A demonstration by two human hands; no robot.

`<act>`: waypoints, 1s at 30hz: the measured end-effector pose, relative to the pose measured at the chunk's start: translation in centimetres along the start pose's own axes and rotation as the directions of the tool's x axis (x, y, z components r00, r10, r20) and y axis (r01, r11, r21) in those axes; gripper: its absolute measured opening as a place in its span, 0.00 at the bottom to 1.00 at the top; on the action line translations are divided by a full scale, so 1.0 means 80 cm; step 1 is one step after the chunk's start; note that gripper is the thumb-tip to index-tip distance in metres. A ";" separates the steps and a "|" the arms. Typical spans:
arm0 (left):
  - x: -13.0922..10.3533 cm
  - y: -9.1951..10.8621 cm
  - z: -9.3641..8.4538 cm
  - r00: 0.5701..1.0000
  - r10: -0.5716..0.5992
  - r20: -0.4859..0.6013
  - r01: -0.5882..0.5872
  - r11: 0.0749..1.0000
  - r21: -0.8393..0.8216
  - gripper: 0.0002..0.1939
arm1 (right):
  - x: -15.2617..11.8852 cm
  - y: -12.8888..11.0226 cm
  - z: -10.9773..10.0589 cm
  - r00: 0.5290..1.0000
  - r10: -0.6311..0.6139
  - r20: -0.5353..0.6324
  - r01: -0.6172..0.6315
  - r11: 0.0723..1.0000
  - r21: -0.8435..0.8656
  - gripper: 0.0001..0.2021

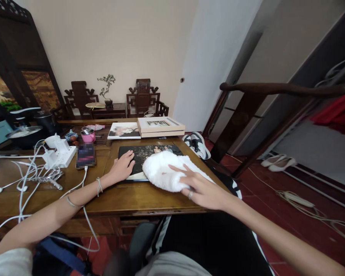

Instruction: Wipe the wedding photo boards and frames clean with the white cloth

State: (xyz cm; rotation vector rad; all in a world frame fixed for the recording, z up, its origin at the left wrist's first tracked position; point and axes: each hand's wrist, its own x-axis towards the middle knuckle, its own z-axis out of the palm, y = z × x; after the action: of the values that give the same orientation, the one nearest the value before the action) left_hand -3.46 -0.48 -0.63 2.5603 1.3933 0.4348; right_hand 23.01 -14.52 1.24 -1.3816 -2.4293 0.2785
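A flat photo panel or album (140,157), dark with small figures pictured on it, lies on the wooden table (126,201). My left hand (123,166) rests on its left side, fingers spread flat and holding nothing. A fluffy white cloth (163,168) covers the panel's right part and reaches past its edge onto the table. My right hand (194,186) is closed on this cloth, pressing it down from above. What lies beneath the cloth is hidden.
Behind the panel lie a white photo board (120,135) and a cream framed-picture box (161,130). At left are a phone (85,155) with its cable, a pink mug (88,135), a power strip (64,155) and tangled white cords. A wooden chair (238,115) stands at right.
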 end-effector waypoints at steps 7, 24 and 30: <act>0.000 -0.003 0.000 1.000 0.027 -0.006 -0.027 1.000 0.004 0.24 | 0.114 0.074 -0.009 0.991 0.083 -0.103 -0.094 0.989 -0.110 0.11; -0.002 0.002 0.000 1.000 -0.001 0.002 0.001 1.000 0.007 0.24 | -0.010 -0.015 0.016 0.998 -0.012 -0.063 0.006 0.996 -0.085 0.11; -0.001 -0.001 0.003 1.000 0.011 -0.005 -0.010 1.000 0.011 0.24 | 0.030 0.028 0.006 0.999 0.033 -0.025 -0.037 0.981 -0.188 0.15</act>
State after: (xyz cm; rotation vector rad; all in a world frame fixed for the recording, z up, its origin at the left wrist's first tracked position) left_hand -3.49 -0.54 -0.87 2.5780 1.3884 0.4374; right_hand 23.44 -11.30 0.48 -1.4979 -2.4688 0.0414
